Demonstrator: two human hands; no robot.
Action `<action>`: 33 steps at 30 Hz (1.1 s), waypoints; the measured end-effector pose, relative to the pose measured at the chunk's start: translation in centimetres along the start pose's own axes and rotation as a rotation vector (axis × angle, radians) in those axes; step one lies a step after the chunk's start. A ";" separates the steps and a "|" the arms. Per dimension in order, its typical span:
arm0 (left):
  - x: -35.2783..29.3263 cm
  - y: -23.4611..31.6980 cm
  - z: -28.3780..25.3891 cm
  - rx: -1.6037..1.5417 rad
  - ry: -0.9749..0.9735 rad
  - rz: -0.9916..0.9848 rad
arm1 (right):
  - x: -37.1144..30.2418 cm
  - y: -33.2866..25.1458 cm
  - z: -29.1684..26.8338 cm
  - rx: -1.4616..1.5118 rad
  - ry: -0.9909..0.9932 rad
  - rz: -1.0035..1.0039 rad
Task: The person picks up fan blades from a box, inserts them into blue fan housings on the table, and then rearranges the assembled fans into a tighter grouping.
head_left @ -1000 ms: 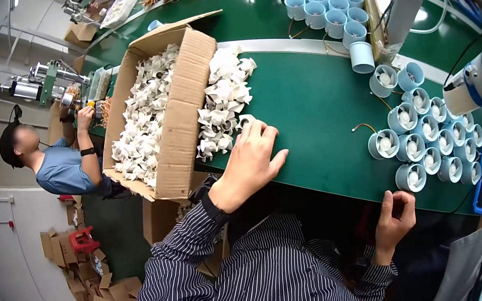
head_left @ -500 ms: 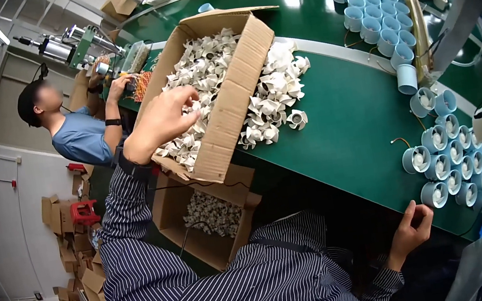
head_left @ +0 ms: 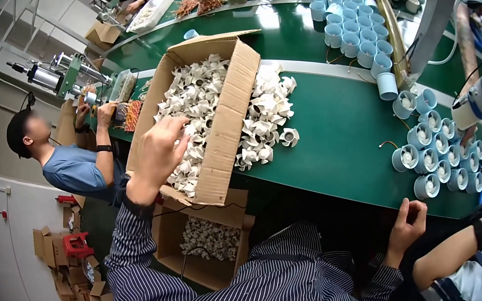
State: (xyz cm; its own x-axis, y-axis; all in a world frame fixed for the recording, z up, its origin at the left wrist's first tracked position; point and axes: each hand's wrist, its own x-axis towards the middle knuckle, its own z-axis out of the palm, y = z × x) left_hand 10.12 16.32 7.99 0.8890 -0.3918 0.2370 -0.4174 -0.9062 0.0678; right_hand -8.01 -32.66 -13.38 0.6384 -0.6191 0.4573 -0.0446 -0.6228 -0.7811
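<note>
My left hand hovers over the left side of an open cardboard box. Its fingers are bent and stand apart from the thumb, with nothing visible between them. The box is filled with white plastic fan impellers, and a loose heap of white impellers lies against its right side on the green table. By the table's front edge, my right hand has its fingers curled and nothing visible in it. Nearest to it are light blue round housings with white fans inside.
Rows of light blue cups stand at the far right. Under the table sits another box of small pale parts. A co-worker in blue works at the left; a person's arm reaches in at right. Orange wires lie far back.
The view has shifted, so the table appears further left. My left hand's fingers are slightly more bent. A person's arm has come into view at the lower right. My right hand looks unchanged.
</note>
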 end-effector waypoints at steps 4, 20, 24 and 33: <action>-0.1 9.0 -0.1 -0.014 0.213 0.456 | -1.3 -3.2 0.6 0.231 -0.187 -0.049; 5.4 29.2 9.9 -0.656 0.250 0.939 | 2.7 -10.3 -2.4 0.143 -0.060 -0.393; 5.6 30.3 11.5 -0.764 0.283 0.905 | 2.7 -9.2 -2.6 0.054 -0.020 -0.390; 6.0 28.5 13.6 -0.866 0.335 0.792 | 5.7 -8.2 -1.2 0.006 -0.023 -0.433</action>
State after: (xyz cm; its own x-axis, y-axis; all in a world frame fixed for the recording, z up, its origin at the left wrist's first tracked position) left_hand 6.08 -14.06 -1.86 0.2926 -0.6116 0.7351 -0.9229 0.0205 0.3844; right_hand -4.97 -31.69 -3.89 0.6142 -0.2901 0.7339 0.2356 -0.8202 -0.5214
